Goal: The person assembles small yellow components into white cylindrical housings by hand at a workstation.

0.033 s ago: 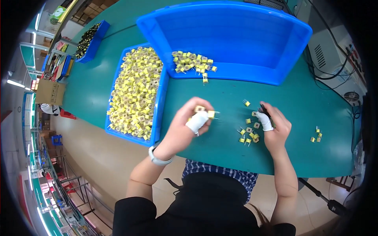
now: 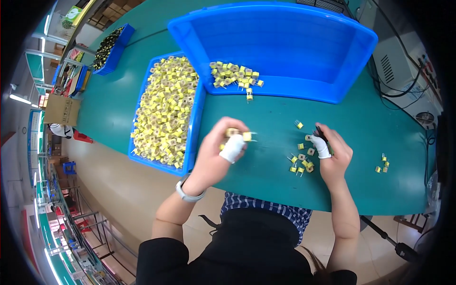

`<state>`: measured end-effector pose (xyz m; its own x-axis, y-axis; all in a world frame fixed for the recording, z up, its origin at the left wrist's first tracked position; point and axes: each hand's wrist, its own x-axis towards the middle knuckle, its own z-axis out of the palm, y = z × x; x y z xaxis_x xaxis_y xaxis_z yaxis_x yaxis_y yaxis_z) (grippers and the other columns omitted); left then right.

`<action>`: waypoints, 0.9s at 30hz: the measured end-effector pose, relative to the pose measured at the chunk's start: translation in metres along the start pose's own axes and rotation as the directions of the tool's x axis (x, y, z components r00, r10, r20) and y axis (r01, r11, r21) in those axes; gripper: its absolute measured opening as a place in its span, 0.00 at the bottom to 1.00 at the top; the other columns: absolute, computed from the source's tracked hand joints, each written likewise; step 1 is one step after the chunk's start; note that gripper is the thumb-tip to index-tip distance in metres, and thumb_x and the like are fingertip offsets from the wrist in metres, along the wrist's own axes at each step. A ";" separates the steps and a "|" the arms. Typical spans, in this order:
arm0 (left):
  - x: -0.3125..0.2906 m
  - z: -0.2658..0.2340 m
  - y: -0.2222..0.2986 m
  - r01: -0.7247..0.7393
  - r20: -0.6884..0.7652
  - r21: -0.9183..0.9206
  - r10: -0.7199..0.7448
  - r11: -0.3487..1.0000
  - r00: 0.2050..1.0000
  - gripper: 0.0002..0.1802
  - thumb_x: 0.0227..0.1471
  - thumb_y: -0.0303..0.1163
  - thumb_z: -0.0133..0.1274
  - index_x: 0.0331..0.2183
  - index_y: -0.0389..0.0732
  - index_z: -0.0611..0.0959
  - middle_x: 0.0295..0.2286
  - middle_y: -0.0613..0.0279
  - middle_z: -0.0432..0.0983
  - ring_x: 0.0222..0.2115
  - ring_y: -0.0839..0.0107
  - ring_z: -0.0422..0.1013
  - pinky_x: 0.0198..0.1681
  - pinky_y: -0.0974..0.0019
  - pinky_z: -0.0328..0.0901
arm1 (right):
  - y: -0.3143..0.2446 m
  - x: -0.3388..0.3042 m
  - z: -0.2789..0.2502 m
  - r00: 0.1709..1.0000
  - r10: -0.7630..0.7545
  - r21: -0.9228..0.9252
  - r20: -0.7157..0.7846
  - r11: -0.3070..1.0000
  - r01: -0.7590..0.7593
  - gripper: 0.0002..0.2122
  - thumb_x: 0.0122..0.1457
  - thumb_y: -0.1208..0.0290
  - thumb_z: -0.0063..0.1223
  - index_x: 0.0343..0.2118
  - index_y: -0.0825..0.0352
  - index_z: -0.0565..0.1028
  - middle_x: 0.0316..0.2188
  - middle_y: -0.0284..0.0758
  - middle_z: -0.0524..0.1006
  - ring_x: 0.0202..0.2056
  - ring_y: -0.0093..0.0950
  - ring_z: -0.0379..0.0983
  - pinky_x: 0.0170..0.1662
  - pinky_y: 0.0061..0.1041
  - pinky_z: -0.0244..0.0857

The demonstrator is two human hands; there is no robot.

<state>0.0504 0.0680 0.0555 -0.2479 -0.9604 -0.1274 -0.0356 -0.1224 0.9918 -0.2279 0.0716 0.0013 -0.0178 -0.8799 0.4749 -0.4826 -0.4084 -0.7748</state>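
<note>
My left hand (image 2: 219, 151), a white cover on one finger, is closed round several small yellow electronic components. One yellow component (image 2: 247, 137) pokes out past the fingertips, its thin metal pins pointing right. My right hand (image 2: 334, 154), also with a white-covered finger, is closed on a black hand tool (image 2: 321, 133); the palm hides most of it, so its kind cannot be made out. Beside those right fingers, several loose yellow components (image 2: 301, 157) lie scattered on the green table (image 2: 266, 180), some with pins up. Another loose component (image 2: 299, 124) rests a little farther off.
A shallow blue tray (image 2: 201, 118) heaped with yellow components stands left. Behind my hands a large blue bin (image 2: 294, 47) is tipped on its side, more components in its left corner. Three components (image 2: 384, 164) lie far right, near a grey machine (image 2: 396, 66) with cables.
My left hand has moved slightly left with its components, farther from my right hand. The right hand keeps its place with the black tool.
</note>
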 end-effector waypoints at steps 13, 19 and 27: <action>-0.058 -0.093 -0.044 0.056 -0.324 0.918 0.663 0.392 0.675 0.15 0.51 0.20 0.55 0.43 0.36 0.78 0.40 0.52 0.76 0.44 0.53 0.70 0.50 0.56 0.64 | 0.000 -0.003 0.008 1.000 0.002 0.046 0.000 0.999 -0.002 0.12 0.57 0.80 0.61 0.45 0.75 0.79 0.31 0.40 0.81 0.32 0.28 0.79 0.38 0.24 0.72; -0.068 -0.101 -0.051 0.013 -0.281 0.935 0.721 0.353 0.634 0.10 0.50 0.25 0.56 0.38 0.38 0.78 0.39 0.53 0.75 0.44 0.53 0.67 0.51 0.54 0.61 | 0.002 -0.002 0.010 1.000 0.011 0.051 -0.005 0.999 -0.010 0.12 0.57 0.80 0.60 0.45 0.75 0.79 0.31 0.40 0.81 0.33 0.27 0.78 0.38 0.24 0.71; -0.074 -0.098 -0.056 0.038 -0.305 0.937 0.759 0.347 0.576 0.10 0.51 0.27 0.56 0.37 0.39 0.80 0.43 0.54 0.76 0.48 0.55 0.67 0.54 0.54 0.60 | 0.004 -0.002 0.011 1.000 0.021 0.039 0.012 0.999 -0.021 0.12 0.57 0.80 0.60 0.45 0.75 0.79 0.31 0.40 0.80 0.32 0.27 0.78 0.38 0.23 0.71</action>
<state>0.1660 0.1209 0.0101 0.1254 -0.7219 0.6805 -0.9290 0.1552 0.3359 -0.2204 0.0690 -0.0069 -0.0169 -0.8911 0.4535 -0.4481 -0.3988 -0.8001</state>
